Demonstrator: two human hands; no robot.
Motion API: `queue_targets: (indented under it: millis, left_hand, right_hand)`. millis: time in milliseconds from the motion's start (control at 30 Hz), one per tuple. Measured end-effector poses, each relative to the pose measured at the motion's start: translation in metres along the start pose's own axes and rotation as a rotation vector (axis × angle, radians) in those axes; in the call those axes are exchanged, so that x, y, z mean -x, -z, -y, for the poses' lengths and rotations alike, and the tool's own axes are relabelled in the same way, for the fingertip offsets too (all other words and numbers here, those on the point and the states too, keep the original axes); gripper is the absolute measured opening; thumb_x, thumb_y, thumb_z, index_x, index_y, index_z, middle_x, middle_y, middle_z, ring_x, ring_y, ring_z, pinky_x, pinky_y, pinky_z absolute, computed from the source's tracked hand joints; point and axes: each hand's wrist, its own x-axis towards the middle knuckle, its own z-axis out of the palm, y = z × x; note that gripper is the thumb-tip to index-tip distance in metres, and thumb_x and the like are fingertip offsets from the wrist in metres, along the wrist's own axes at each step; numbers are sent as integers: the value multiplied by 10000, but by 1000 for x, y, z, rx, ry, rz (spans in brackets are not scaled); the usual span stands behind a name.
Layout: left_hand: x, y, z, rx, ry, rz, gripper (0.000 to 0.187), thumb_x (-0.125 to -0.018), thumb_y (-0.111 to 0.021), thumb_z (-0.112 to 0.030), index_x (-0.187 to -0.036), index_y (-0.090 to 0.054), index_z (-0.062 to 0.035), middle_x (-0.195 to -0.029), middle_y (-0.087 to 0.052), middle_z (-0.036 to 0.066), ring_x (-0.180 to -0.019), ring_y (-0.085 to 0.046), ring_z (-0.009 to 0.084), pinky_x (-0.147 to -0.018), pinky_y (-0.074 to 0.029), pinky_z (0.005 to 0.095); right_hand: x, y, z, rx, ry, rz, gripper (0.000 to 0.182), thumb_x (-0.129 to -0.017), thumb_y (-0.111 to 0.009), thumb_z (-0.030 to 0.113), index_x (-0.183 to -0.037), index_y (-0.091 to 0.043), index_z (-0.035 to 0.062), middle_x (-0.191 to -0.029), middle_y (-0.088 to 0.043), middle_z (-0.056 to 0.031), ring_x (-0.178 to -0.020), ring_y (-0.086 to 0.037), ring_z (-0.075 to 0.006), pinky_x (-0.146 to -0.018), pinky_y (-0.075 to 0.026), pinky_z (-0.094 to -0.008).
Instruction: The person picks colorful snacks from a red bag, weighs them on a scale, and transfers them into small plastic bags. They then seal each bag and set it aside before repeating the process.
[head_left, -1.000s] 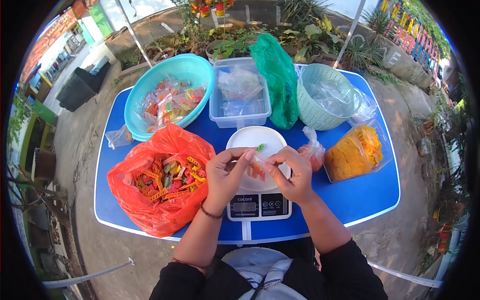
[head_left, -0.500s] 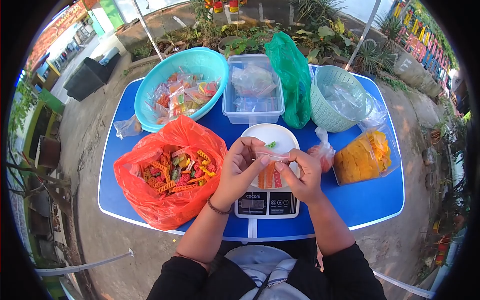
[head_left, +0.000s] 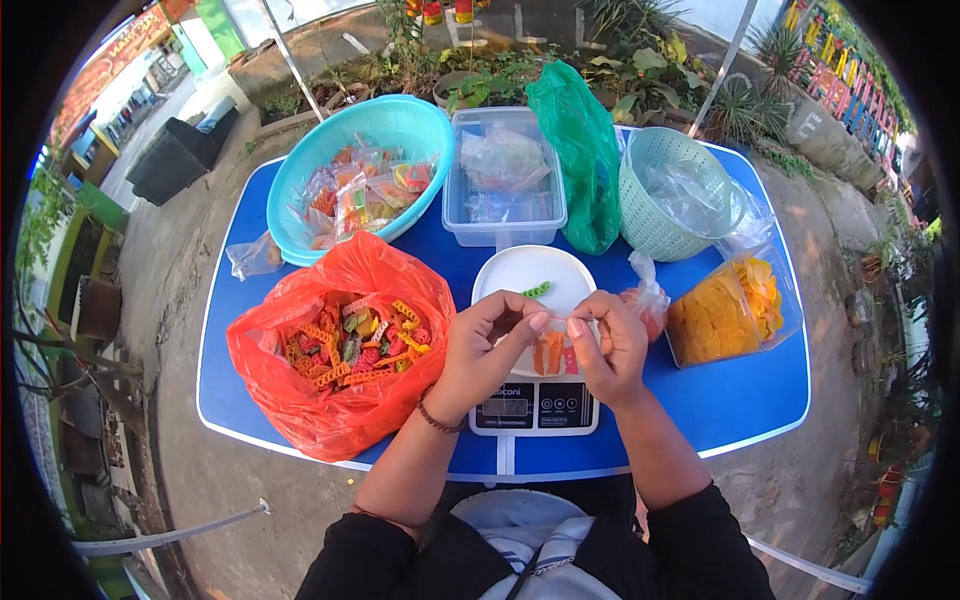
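Observation:
Between my two hands is a small clear plastic bag [head_left: 553,358] with orange and pink-red snack pieces inside, held over a white kitchen scale [head_left: 535,420]. My left hand [head_left: 487,345] pinches the bag's top edge at its left, thumb against fingers. On the other side my right hand [head_left: 608,345] pinches the same edge, the two thumbs close together. A green ridged snack piece [head_left: 538,290] lies on the scale's white round plate [head_left: 510,268], just beyond my fingers. The scale's display is lit, but its digits are too blurred to read.
Left stands a red plastic bag [head_left: 250,350] of colourful snacks. Behind are a turquoise basin [head_left: 283,225] with filled packets, a clear box [head_left: 505,238], a green bag [head_left: 590,170] and a pale green basket [head_left: 650,225]. Right are a tied bag [head_left: 648,300] and a container of yellow chips [head_left: 715,320].
Both hands have drawn closer together along the bag's top edge, and the bag sits slightly lower. More of the green piece on the plate shows now.

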Motion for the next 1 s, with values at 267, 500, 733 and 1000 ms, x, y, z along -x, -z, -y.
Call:
queue_targets:
  millis: [267, 500, 733, 1000]
  left_hand:
    - [1, -1, -3, 34, -89, -41, 165, -1038, -651, -152, -1112, -643, -4, -1009, -697, 35, -871, -643, 68, -742, -535, 233]
    - [2, -1, -6, -39, -59, -106, 135, -1019, -680, -137, -1080, -651, -20, -908, -684, 2, -786, -617, 44, -682, -505, 204]
    - [3, 0, -6, -94, -26, -40, 132, -1040, -648, -142, -1089, -628, -21, -942, -661, -7, -828, -586, 34, -752, -479, 205]
    - [2, 2, -1, -140, -81, 27, 122, -1050, -605, -138, -1064, -610, -17, -932, -626, -4, -819, -565, 44, -745, -473, 217]
  right_hand:
    - [1, 1, -3, -53, 0, -44, 89, -967, -640, 45, -938, -620, -37, -854, -640, -74, -776, -586, -129, -724, -464, -275]
    - [-1, 2, 0, -56, 37, -16, 79, -953, -636, 36, -928, -617, -36, -847, -626, -70, -758, -572, -129, -717, -458, -272]
    - [0, 1, 2, -11, -27, 6, 72, -955, -632, 45, -942, -616, -24, -844, -630, -77, -765, -584, -142, -733, -473, -279]
    - [-5, -2, 10, 111, 82, 79, 42, -918, -630, 22, -933, -614, -14, -815, -630, -107, -701, -614, -191, -665, -496, -301]
